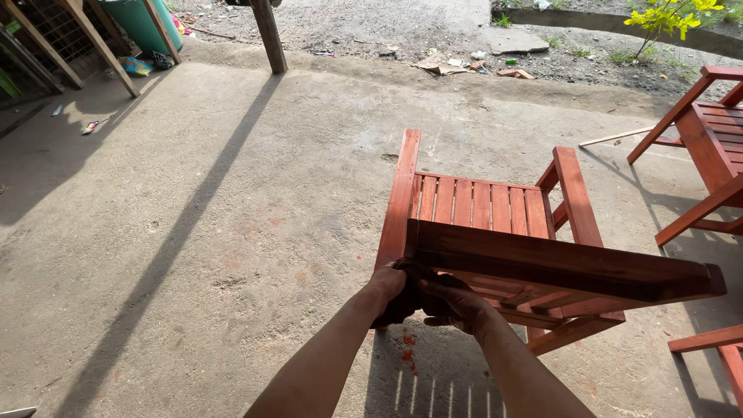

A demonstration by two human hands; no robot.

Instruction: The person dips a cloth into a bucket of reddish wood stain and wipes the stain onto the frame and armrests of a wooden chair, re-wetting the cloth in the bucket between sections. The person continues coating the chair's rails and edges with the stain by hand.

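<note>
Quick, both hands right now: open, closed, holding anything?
Left hand: closed on a dark rag at the top rail of the red-brown wooden chair.
Right hand: fingers curled on the same rag.

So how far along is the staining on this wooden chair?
The chair already looks red-brown on its seat slats, arms and top rail. Both hands, left hand and right hand, press a dark cloth at the rail's left end. The far sides and underside are hidden, so what's left is unclear.
</note>
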